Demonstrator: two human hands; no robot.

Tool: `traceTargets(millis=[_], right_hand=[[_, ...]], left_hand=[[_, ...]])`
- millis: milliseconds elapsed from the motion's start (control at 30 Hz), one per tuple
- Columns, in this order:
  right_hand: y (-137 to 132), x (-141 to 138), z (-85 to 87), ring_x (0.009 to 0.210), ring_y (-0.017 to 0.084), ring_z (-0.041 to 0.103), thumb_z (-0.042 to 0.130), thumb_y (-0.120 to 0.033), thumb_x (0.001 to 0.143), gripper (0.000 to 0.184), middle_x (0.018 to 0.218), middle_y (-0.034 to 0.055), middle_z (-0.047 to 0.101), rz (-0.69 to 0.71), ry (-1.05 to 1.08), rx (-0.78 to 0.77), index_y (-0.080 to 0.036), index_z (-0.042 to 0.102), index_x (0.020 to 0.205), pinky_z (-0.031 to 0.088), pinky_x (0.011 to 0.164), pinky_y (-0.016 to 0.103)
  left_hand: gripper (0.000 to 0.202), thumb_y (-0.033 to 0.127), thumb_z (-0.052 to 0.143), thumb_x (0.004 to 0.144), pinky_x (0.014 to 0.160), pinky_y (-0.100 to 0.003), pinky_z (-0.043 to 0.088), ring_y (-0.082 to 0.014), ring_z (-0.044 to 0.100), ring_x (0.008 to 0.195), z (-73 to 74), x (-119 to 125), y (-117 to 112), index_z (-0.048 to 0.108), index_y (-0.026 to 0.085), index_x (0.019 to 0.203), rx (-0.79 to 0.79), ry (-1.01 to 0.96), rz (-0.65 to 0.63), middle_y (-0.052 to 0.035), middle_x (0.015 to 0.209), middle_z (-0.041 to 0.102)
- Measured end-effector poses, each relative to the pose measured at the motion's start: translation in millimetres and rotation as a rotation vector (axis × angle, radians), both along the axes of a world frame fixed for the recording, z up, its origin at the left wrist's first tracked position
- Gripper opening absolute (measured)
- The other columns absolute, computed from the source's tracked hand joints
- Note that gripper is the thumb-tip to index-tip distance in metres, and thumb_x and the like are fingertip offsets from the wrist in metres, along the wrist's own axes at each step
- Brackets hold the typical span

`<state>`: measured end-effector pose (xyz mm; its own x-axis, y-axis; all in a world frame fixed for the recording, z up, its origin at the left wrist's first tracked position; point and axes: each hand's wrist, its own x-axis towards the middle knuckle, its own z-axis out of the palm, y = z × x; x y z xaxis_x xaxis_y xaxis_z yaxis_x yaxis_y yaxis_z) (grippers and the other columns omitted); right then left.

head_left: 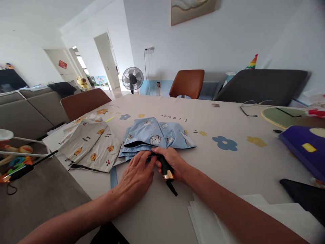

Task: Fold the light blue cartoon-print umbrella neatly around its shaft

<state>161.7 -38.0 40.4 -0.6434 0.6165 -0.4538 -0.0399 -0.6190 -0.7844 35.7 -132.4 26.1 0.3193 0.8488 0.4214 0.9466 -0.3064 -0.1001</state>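
Observation:
A blue folding umbrella (pixel 166 134) with printed cat figures lies on the table, its canopy loosely folded in layers. My right hand (pixel 175 162) is wrapped around its black handle (pixel 166 166), which ends in a gold-coloured band and a black wrist strap. At the canopy's lower edge, my left hand (pixel 138 174) has its bent fingers closed on the umbrella beside the handle; its fingertips are partly hidden. To the left lies a cream umbrella (pixel 93 144) with orange cartoon figures, loosely folded, its black handle (pixel 19 173) sticking out past the table edge.
White sheets (pixel 210 217) lie under my right forearm. At the right are a purple case (pixel 302 149), a black flat object (pixel 302 193), eyeglasses (pixel 256 104) and a green round mat (pixel 281 117). Chairs (pixel 187 83) and a fan (pixel 132 79) stand beyond the table (pixel 193 169).

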Motion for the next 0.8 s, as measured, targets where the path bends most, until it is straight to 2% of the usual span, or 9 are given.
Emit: traceTargets(millis=[133,333,567,700,800], right_hand=[[-1,0,1.5,0.028,0.01,0.043,0.054,-0.033,0.076,0.026,0.036,-0.0023,0.047,-0.002,-0.035,-0.009,-0.015,0.045,0.059,0.037,0.027,0.019],[-3,-2,5.2,0.028,0.01,0.045,0.049,-0.03,0.079,0.024,0.037,0.0014,0.052,-0.044,-0.049,0.0,-0.015,0.046,0.059,0.037,0.028,0.019],[4,1,-1.9,0.029,0.013,0.049,0.049,-0.033,0.079,0.026,0.038,0.0017,0.053,-0.014,-0.051,0.006,-0.014,0.047,0.062,0.038,0.029,0.021],[5,2,-3.2,0.03,0.013,0.05,0.052,-0.035,0.078,0.026,0.039,0.0011,0.054,0.013,-0.033,0.017,-0.014,0.049,0.063,0.04,0.03,0.021],[3,2,-1.1,0.029,0.012,0.048,0.052,-0.034,0.078,0.025,0.036,-0.0014,0.05,0.018,0.003,0.048,-0.014,0.05,0.064,0.042,0.031,0.021]], left_hand=[[0.035,0.01,0.041,0.081,0.082,-0.036,0.047,-0.0222,0.05,0.101,0.7,1,1,0.047,0.015,0.115,-0.003,0.01,-0.02,-0.0104,0.111,0.052],[0.031,0.011,0.037,0.085,0.084,-0.037,0.045,-0.0227,0.048,0.104,-7.8,-3,1,0.046,0.012,0.115,0.053,0.062,-0.071,-0.0113,0.112,0.054],[0.025,0.013,0.037,0.086,0.081,-0.035,0.042,-0.0215,0.048,0.1,2.9,-1,5,0.051,0.013,0.107,-0.072,0.125,-0.128,-0.0098,0.113,0.053],[0.017,0.013,0.041,0.085,0.079,-0.036,0.041,-0.0205,0.049,0.091,4.7,1,9,0.055,0.017,0.095,-0.087,0.098,-0.045,-0.0073,0.104,0.054],[0.018,0.012,0.042,0.083,0.09,-0.043,0.034,-0.0199,0.049,0.093,3.4,2,11,0.055,0.019,0.093,-0.05,0.077,-0.019,-0.0054,0.101,0.054]])
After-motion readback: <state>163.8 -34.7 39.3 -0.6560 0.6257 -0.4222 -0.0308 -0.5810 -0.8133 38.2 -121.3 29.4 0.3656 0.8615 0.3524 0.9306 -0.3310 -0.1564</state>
